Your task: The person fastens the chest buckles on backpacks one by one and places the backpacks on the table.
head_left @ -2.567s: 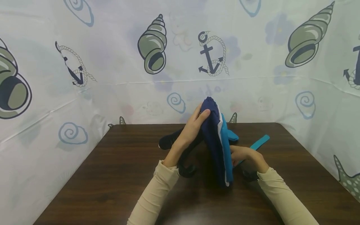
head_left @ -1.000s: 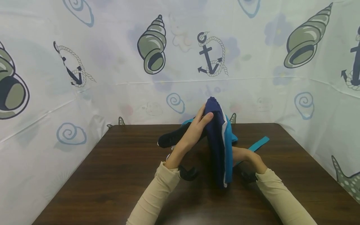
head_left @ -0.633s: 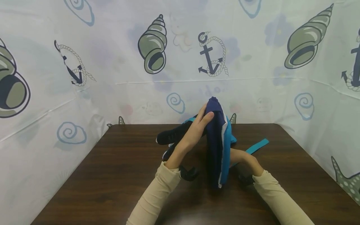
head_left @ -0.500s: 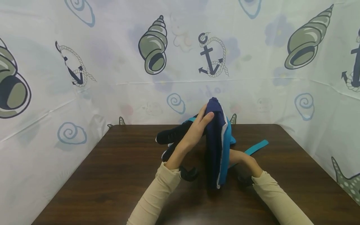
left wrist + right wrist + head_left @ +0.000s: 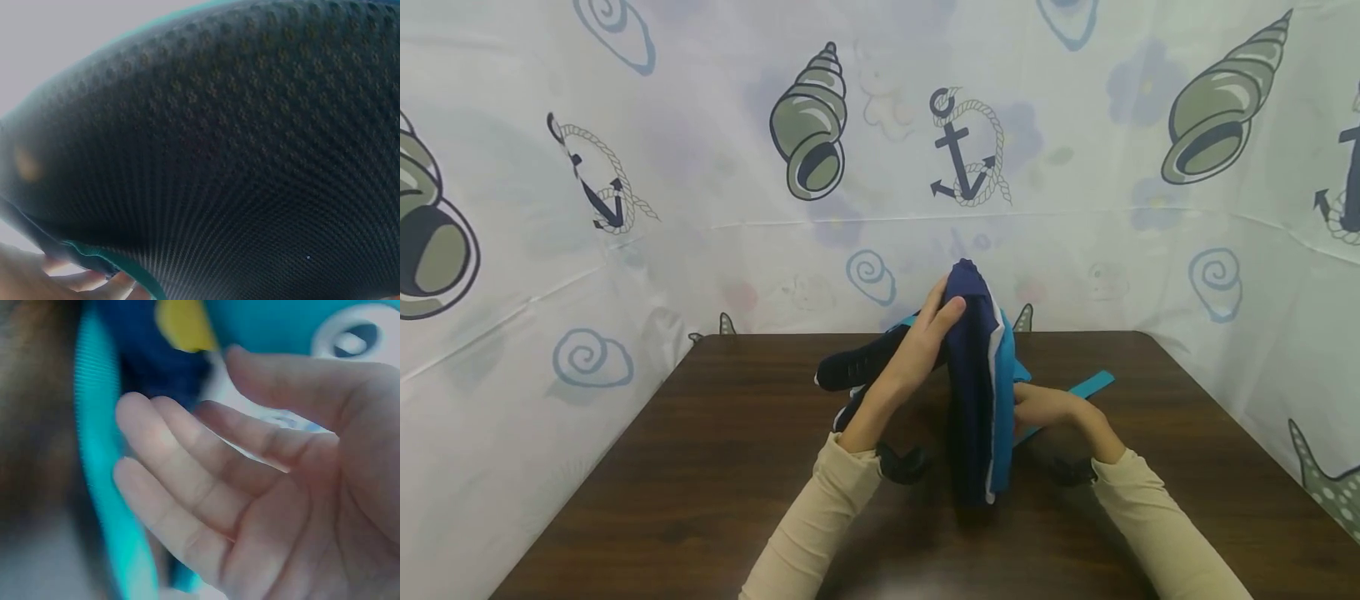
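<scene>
A small backpack in navy and bright blue stands edge-on on the table, with white piping along its side. My left hand grips its upper part, the thumb on the near side and the fingers round the back. Black padded straps stick out to the left under that arm; black mesh padding fills the left wrist view. My right hand is at the bag's front, fingers relaxed and slightly bent, beside a teal webbing strap. A yellow patch and a round cartoon eye show behind it.
The dark wooden table runs beneath everything. A loose blue strap end lies to the right of the bag. Behind stands a white curtain printed with shells and anchors.
My right hand, partly hidden behind the bag half a second ago, has drawn slightly right and more of it shows. Since the first frame, the straps on the left have shifted; my left hand keeps its grip.
</scene>
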`<state>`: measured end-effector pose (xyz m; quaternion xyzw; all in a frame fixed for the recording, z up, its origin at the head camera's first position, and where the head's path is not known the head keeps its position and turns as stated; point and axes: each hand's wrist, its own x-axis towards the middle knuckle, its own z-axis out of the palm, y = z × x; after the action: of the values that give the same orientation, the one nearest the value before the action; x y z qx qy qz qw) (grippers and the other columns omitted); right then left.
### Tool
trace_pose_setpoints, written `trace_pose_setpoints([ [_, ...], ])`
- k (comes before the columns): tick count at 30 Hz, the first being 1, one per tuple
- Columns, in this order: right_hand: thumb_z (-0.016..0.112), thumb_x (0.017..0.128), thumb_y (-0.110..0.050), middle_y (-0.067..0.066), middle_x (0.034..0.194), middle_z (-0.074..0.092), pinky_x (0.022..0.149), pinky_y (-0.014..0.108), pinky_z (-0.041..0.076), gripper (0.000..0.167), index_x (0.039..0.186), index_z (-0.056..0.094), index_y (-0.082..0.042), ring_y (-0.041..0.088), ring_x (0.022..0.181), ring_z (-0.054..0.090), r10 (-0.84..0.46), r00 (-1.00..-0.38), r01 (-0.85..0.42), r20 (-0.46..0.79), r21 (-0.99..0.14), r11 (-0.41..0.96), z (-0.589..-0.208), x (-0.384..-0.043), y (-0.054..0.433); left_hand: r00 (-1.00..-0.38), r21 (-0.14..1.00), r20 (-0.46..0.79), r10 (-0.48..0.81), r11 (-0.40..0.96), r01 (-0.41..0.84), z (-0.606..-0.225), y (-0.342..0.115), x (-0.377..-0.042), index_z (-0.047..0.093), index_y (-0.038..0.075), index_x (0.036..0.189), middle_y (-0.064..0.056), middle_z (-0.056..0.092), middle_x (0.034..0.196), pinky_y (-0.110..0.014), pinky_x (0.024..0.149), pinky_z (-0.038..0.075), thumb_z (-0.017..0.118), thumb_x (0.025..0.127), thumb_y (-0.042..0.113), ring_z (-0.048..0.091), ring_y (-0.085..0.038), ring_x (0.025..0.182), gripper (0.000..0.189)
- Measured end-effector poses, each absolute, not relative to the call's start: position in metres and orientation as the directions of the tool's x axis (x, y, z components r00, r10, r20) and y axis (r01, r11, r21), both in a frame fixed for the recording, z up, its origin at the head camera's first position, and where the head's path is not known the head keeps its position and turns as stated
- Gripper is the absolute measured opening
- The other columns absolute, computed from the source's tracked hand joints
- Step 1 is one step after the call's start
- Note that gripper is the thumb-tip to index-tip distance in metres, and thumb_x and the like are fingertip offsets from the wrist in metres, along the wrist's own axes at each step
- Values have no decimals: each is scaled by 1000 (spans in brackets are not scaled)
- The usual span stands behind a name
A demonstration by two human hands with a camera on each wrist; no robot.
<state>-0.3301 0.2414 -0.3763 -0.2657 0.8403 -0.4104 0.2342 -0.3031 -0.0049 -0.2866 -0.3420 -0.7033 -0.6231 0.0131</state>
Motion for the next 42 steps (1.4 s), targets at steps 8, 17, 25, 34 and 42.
trace_pose_setpoints([
  [8,30,110,-37,24,124,57,88,35,57,55,142,41,6,22,104,64,-421,-892,-351,168,-842,409,-319,-311,244,-754,859,444,485,9,511,-287,-2,-305,11,29,161,10,12,167,-51,125,9,34,93,76,11,-12,154,86],
  [17,29,110,-36,22,155,30,118,63,22,52,149,28,-3,42,144,30,-209,-849,-528,486,-771,355,-290,-279,217,-750,861,422,510,34,508,-291,5,-305,8,28,161,6,8,168,-52,125,10,28,91,81,9,-16,155,90],
  [25,31,110,-29,18,157,29,117,64,21,46,146,36,0,38,144,28,-243,-781,-623,575,-693,363,-288,-272,211,-781,863,419,463,65,501,-292,5,-308,13,26,161,4,13,168,-52,125,13,27,94,77,15,-17,154,85],
  [34,46,104,-22,11,151,43,110,68,33,34,134,50,-5,37,139,40,-199,-737,-662,646,-629,407,-282,-267,213,-795,879,404,453,47,474,-287,9,-311,19,30,159,3,20,166,-51,123,20,33,95,75,23,-20,153,79],
  [42,49,102,-22,15,137,53,98,63,46,29,125,55,-4,36,123,52,-208,-732,-654,649,-585,480,-278,-261,216,-843,845,486,230,121,520,-296,-5,-308,59,6,123,-15,61,113,-36,82,55,36,107,39,62,-22,90,43],
])
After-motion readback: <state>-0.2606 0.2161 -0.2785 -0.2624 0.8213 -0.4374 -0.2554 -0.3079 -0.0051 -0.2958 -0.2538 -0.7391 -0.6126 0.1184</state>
